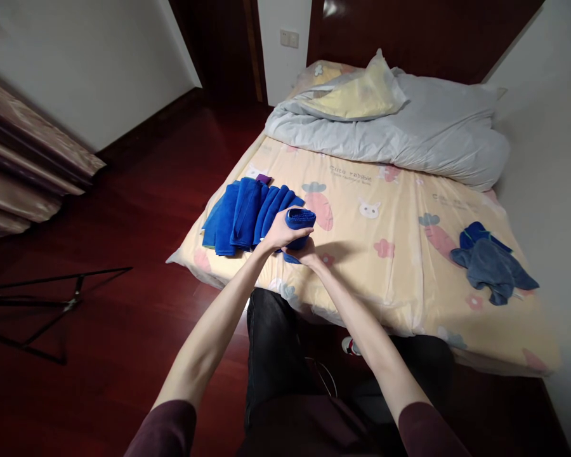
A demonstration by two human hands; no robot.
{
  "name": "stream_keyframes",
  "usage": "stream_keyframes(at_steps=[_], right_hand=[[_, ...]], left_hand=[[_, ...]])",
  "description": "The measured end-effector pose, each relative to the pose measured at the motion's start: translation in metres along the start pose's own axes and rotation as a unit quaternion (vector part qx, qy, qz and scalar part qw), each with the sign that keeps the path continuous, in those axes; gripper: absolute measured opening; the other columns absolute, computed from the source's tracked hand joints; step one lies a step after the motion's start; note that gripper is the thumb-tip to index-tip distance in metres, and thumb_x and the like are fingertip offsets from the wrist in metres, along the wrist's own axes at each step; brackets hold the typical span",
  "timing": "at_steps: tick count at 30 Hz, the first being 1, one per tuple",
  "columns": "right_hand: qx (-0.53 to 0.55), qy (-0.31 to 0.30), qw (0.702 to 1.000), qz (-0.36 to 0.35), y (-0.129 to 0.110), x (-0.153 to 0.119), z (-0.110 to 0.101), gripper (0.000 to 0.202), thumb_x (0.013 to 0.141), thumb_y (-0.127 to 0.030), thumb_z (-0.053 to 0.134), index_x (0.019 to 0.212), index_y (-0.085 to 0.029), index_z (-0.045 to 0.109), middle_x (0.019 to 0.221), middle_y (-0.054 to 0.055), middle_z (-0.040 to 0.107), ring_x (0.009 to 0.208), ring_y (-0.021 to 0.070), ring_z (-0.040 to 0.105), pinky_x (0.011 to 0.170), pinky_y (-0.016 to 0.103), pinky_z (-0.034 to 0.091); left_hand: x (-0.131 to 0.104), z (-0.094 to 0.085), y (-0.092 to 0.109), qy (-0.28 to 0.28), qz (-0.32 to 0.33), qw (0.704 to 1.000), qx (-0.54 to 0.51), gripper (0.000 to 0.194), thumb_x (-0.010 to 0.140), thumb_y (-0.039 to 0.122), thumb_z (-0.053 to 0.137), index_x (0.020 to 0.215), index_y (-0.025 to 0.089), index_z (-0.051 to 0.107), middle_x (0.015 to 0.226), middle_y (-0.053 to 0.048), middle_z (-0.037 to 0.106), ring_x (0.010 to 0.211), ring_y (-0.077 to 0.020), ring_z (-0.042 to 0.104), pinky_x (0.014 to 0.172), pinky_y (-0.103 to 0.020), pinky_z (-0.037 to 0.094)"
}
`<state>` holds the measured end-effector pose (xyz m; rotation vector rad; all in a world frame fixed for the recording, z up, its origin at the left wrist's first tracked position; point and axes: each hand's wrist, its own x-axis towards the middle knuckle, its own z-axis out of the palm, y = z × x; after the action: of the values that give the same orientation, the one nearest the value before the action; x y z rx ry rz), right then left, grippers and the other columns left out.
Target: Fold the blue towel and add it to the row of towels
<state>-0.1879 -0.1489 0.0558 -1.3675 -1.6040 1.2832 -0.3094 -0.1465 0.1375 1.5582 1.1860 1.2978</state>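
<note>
A rolled blue towel is held above the bed's near left part. My left hand wraps round its left side, and my right hand grips it from below, where a loose blue flap hangs. Just left of my hands, several folded blue towels lie overlapping in a row on the patterned sheet. A small purple item shows behind them. At the bed's right side lie a crumpled grey-blue cloth and a darker blue one, touching each other.
A grey quilt and a yellow pillow are bunched at the far end of the bed. Black stand legs are on the dark red floor at left, below a curtain. A wall borders the bed's right side.
</note>
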Motion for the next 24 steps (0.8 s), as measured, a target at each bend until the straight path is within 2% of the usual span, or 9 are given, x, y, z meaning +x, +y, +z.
stream_keyframes(at_steps=[3,6,10,13,16,18,22,24], right_hand=[[-0.016,0.001,1.000,0.014,0.009,0.006,0.003,0.031,0.074,-0.022,0.086,0.091,-0.005,0.067,0.075,-0.002,0.074,0.071,0.0080,0.054,0.069,0.021,0.048],[-0.018,0.003,1.000,0.014,0.017,0.009,0.006,0.029,0.071,-0.020,0.087,0.089,-0.008,0.067,0.076,-0.003,0.075,0.071,0.0089,0.055,0.069,0.022,0.050],[-0.010,0.001,1.000,0.007,0.021,0.011,0.009,0.038,0.068,-0.021,0.090,0.097,-0.009,0.067,0.083,-0.001,0.078,0.075,0.0117,0.060,0.073,0.026,0.054],[0.007,0.004,1.000,-0.010,0.017,0.009,0.007,0.052,0.067,-0.022,0.092,0.112,-0.011,0.066,0.095,0.001,0.079,0.089,0.0147,0.064,0.085,0.029,0.056],[0.047,0.010,0.998,-0.039,0.012,0.005,0.001,0.071,0.067,-0.024,0.093,0.129,-0.015,0.061,0.112,0.003,0.078,0.108,0.0175,0.065,0.097,0.033,0.056],[0.073,0.006,0.996,-0.044,0.013,0.002,-0.005,0.085,0.064,-0.026,0.095,0.139,-0.018,0.055,0.124,0.006,0.074,0.116,0.0194,0.065,0.099,0.034,0.057],[0.105,0.007,0.994,-0.034,0.028,0.000,-0.012,0.100,0.062,-0.029,0.096,0.149,-0.018,0.047,0.146,0.014,0.061,0.125,0.0229,0.063,0.103,0.036,0.056],[0.101,0.015,0.994,-0.043,0.038,0.002,-0.013,0.101,0.063,-0.030,0.096,0.150,-0.017,0.046,0.150,0.015,0.058,0.133,0.0242,0.058,0.111,0.038,0.051]], left_hand=[[0.001,0.000,-0.001,0.006,0.002,1.000,0.006,0.050,0.061,0.037,0.089,0.101,0.012,0.070,0.097,-0.008,0.076,0.092,-0.0245,0.073,0.090,-0.039,0.059],[0.001,-0.001,-0.002,0.008,0.005,1.000,0.017,0.050,0.062,0.038,0.089,0.101,0.012,0.070,0.096,-0.008,0.076,0.093,-0.0250,0.073,0.091,-0.040,0.059],[0.000,-0.003,-0.003,0.003,0.009,0.999,0.036,0.050,0.065,0.040,0.088,0.103,0.012,0.070,0.099,-0.009,0.076,0.095,-0.0270,0.073,0.093,-0.043,0.059],[0.001,-0.005,-0.006,0.012,0.052,0.997,0.046,0.064,0.066,0.042,0.088,0.119,0.013,0.067,0.118,-0.013,0.074,0.113,-0.0304,0.071,0.106,-0.047,0.054],[0.004,-0.006,-0.016,0.024,0.094,0.994,0.044,0.093,0.067,0.048,0.089,0.146,0.016,0.051,0.144,-0.017,0.062,0.135,-0.0336,0.059,0.119,-0.050,0.043],[0.005,-0.007,-0.025,0.025,0.099,0.994,0.037,0.110,0.067,0.054,0.089,0.158,0.021,0.036,0.158,-0.019,0.049,0.147,-0.0357,0.048,0.123,-0.053,0.038],[0.006,-0.009,-0.043,0.059,0.095,0.992,0.054,0.130,0.067,0.065,0.088,0.167,0.029,0.013,0.175,-0.016,0.016,0.162,-0.0374,0.015,0.131,-0.057,0.020],[0.005,-0.009,-0.047,0.068,0.090,0.991,0.067,0.130,0.068,0.068,0.086,0.168,0.030,0.011,0.177,-0.015,0.011,0.163,-0.0368,0.010,0.131,-0.056,0.016]])
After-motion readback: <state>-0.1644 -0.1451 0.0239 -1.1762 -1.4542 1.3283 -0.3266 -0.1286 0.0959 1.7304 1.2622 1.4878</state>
